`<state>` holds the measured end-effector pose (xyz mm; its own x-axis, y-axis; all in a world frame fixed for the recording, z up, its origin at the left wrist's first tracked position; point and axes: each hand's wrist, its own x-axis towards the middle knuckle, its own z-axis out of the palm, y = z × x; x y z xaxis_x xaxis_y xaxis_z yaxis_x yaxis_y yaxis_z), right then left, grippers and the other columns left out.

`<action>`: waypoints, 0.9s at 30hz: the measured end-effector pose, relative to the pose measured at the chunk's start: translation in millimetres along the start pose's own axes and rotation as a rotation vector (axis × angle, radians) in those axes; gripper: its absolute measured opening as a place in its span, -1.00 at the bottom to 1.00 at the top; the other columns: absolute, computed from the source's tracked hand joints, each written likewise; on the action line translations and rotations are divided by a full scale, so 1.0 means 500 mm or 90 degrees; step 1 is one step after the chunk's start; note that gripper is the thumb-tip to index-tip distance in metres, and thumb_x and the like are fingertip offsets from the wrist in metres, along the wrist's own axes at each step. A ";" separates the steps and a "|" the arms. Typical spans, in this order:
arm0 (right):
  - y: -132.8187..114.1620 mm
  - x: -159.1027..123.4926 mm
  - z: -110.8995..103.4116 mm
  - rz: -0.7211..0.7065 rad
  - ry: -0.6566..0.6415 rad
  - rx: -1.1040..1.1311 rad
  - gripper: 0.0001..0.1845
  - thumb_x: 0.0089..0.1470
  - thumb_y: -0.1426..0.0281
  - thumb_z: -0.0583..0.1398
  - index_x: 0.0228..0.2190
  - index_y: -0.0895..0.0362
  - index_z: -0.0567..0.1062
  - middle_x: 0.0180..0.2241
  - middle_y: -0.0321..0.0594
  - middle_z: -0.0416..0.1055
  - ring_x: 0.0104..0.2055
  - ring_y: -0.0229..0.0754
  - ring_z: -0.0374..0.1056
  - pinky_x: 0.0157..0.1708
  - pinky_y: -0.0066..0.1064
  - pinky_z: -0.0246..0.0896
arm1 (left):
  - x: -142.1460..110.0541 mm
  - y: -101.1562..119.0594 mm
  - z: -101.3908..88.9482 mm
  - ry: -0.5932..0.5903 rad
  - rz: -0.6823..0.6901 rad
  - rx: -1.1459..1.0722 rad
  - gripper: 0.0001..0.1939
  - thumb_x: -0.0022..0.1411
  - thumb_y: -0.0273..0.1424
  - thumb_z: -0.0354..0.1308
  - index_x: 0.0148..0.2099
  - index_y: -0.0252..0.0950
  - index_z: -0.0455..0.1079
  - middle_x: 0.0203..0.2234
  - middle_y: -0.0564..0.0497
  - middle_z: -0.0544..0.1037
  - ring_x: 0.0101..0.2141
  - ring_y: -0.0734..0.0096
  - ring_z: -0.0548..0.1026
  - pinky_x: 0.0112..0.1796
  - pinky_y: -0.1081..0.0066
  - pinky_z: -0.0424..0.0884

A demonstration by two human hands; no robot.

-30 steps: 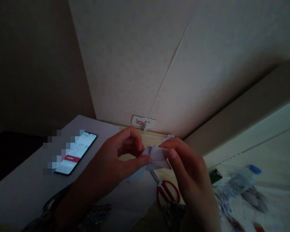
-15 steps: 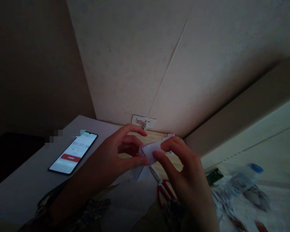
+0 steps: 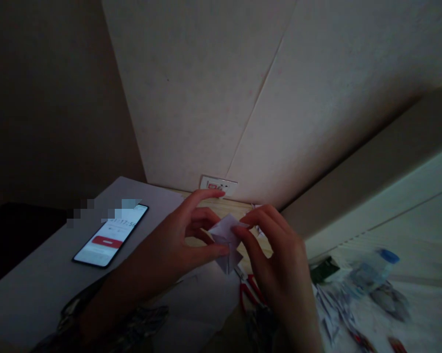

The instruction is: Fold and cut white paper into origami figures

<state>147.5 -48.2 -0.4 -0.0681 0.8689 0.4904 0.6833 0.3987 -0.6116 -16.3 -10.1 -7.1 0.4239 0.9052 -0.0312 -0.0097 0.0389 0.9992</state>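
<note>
A small piece of folded white paper [image 3: 226, 230] is held up between both hands, its creases and pointed corners showing. My left hand [image 3: 191, 235] grips its lower left side, thumb in front and the middle fingers behind, while the index finger stretches out above. On the upper right, my right hand [image 3: 275, 245] pinches a corner between thumb and index finger. Below the paper lies a pair of scissors [image 3: 248, 287] with red handles, partly covered by my right hand and sleeve. White sheets [image 3: 191, 304] spread under my hands.
At left a lit phone [image 3: 110, 240] rests on a large white sheet [image 3: 40, 279]. A wall socket [image 3: 218, 185] with a plug is behind my hands. Folded paper scraps [image 3: 256, 228] lie by the wall. To the right are a blue-capped plastic bottle [image 3: 371, 272] and paper pieces [image 3: 331, 314].
The folded paper has turned and now shows a diamond-shaped face with its point upward. My right fingers have shifted slightly left along its corner. Both hands still hold it.
</note>
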 end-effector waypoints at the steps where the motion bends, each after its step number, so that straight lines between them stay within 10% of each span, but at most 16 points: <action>1: 0.000 0.000 -0.001 -0.006 -0.011 -0.010 -0.82 0.16 0.59 0.20 -0.43 0.12 0.39 -0.39 -0.35 0.34 -0.34 -0.27 0.29 -0.34 -0.46 0.12 | 0.000 0.000 0.001 0.004 -0.006 0.013 -0.34 -0.01 -0.46 0.38 0.12 -0.09 0.26 -0.40 0.23 0.51 -0.32 0.47 0.56 -0.25 0.52 0.46; 11: 0.005 -0.001 -0.008 -0.005 -0.082 0.016 -0.90 0.26 0.37 0.14 -0.32 0.12 0.39 -0.29 -0.26 0.37 -0.23 -0.19 0.31 -0.24 -0.39 0.16 | 0.001 0.009 0.006 0.105 0.025 -0.072 -0.50 -0.01 -0.50 0.35 -0.01 -0.10 0.36 -0.48 0.22 0.59 -0.43 0.46 0.59 -0.41 0.56 0.44; 18: -0.001 -0.005 -0.022 -0.016 -0.022 0.093 -0.56 0.16 -0.03 0.12 -0.19 0.07 0.40 -0.22 -0.26 0.35 -0.19 -0.20 0.32 -0.21 -0.41 0.27 | -0.004 0.027 0.014 0.239 0.044 -0.180 -0.57 -0.08 -0.54 0.37 -0.13 -0.14 0.41 -0.49 0.20 0.63 -0.44 0.41 0.61 -0.44 0.57 0.48; 27: -0.003 -0.013 -0.022 -0.138 -0.063 -0.028 -0.75 0.15 0.46 0.25 -0.12 0.03 0.39 -0.08 -0.24 0.32 -0.02 -0.21 0.32 -0.03 -0.44 0.29 | 0.002 0.018 0.010 0.225 -0.003 -0.218 -0.61 -0.08 -0.49 0.39 -0.17 -0.17 0.42 -0.51 0.19 0.58 -0.43 0.37 0.60 -0.39 0.49 0.49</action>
<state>155.0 -57.6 3.9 -0.2864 0.7893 0.5431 0.6756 0.5683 -0.4697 -11.5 -11.1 2.2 0.0919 0.9906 -0.1012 -0.3307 0.1262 0.9353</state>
